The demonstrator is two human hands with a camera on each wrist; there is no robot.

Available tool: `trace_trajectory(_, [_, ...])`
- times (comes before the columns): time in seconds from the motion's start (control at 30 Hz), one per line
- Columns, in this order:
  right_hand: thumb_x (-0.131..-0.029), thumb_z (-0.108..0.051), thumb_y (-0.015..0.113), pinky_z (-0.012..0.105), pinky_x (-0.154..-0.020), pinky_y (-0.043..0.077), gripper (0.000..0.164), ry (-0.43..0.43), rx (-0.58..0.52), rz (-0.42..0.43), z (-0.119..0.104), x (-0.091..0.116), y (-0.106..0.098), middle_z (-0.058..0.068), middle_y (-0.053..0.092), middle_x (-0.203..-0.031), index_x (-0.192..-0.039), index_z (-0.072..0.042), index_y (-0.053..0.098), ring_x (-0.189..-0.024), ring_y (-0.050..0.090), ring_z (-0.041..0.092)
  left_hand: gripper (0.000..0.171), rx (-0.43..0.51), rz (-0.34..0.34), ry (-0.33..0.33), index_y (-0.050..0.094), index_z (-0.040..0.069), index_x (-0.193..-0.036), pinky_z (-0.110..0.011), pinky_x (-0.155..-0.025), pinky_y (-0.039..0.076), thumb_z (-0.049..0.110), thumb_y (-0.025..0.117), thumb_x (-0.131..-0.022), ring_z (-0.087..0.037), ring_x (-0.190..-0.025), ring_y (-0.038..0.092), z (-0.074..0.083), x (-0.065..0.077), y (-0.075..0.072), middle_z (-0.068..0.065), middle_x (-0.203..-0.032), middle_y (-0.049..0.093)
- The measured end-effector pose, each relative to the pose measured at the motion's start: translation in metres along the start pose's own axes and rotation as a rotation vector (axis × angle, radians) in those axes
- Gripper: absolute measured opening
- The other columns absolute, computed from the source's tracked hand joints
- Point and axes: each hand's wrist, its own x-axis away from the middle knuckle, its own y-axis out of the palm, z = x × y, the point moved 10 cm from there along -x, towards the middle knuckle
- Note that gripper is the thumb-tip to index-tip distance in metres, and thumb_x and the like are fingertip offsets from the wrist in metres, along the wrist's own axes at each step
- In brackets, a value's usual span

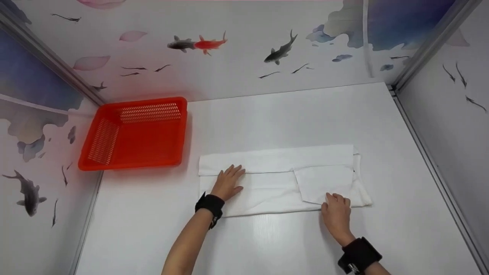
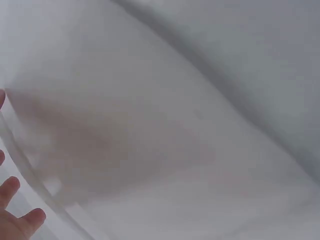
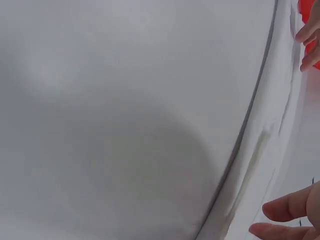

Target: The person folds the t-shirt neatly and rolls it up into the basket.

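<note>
A white garment (image 1: 267, 194), folded into a long strip, lies on the white table. Its far part is turned over along the length, and a sleeve-like flap (image 1: 324, 181) lies across the right end. On the left part rests my left hand (image 1: 228, 183), fingers spread over the fold line. My right hand (image 1: 337, 214) is at the near edge of the flap, its fingertips touching the cloth with the fingers slightly bent. In the right wrist view, the thumb and finger (image 3: 287, 206) stand a little apart beside the cloth, with nothing visible between them.
A red plastic basket (image 1: 149, 143) with slotted walls stands at the back left of the table (image 1: 267, 244). Printed panels with fish designs (image 1: 244, 72) enclose the back and both sides. Each wrist wears a black band (image 1: 359, 255).
</note>
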Motion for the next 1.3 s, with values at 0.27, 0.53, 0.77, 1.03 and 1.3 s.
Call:
trace_trajectory(0.27, [-0.091,-0.026,0.065,0.065,-0.095,0.033,0.069,0.137,0.054,-0.168,-0.013,-0.004,0.049,0.057,0.027,-0.126,-0.126,0.028,0.04,-0.116,0.03,0.067,0.064,0.101,-0.063,-0.183,0.048,-0.002,-0.141,-0.068,-0.107,0.02,0.024,0.073,-0.088,-0.044,-0.141,0.026,-0.046,0.018,0.004,-0.022,-0.151,0.036])
trace_trajectory(0.53, [-0.087,-0.051,0.066,0.078,-0.101,0.006,0.108,0.127,0.103,-0.324,-0.011,-0.036,0.082,0.053,-0.002,-0.142,-0.142,0.025,0.012,-0.134,-0.004,0.066,0.066,0.118,0.018,-0.253,0.047,-0.003,-0.141,-0.068,-0.105,0.025,0.026,0.073,-0.087,-0.047,-0.139,0.027,-0.049,0.035,0.005,-0.024,-0.151,0.035])
trace_trajectory(0.77, [-0.087,-0.05,0.067,0.077,-0.1,-0.008,0.11,-0.008,0.071,-0.463,0.0,-0.091,0.086,0.045,-0.013,-0.147,-0.147,0.019,0.006,-0.137,-0.015,0.058,0.068,-0.007,0.055,-0.299,0.051,-0.003,-0.137,-0.061,-0.089,0.045,0.03,0.077,-0.084,-0.048,-0.128,0.039,-0.029,0.042,0.003,-0.027,-0.144,0.042])
trace_trajectory(1.03, [-0.086,-0.049,0.069,0.076,-0.099,-0.013,0.107,-0.093,0.11,-0.562,0.007,-0.127,0.082,0.038,-0.011,-0.152,-0.151,0.011,0.008,-0.141,-0.013,0.052,0.069,-0.191,-0.014,-0.272,0.054,-0.005,-0.132,-0.04,-0.067,0.056,0.035,0.079,-0.082,-0.045,-0.112,0.05,0.004,0.043,0.009,-0.03,-0.13,0.049])
trace_trajectory(1.3, [-0.091,-0.037,0.067,0.078,-0.098,-0.01,0.093,-0.079,0.117,-0.549,0.007,-0.135,0.072,0.042,-0.007,-0.15,-0.15,0.012,0.013,-0.139,-0.011,0.055,0.04,-0.125,-0.104,-0.096,0.068,0.002,-0.113,-0.03,-0.064,0.052,0.03,0.076,-0.086,-0.026,-0.086,0.057,0.019,0.033,0.004,-0.015,-0.102,0.056])
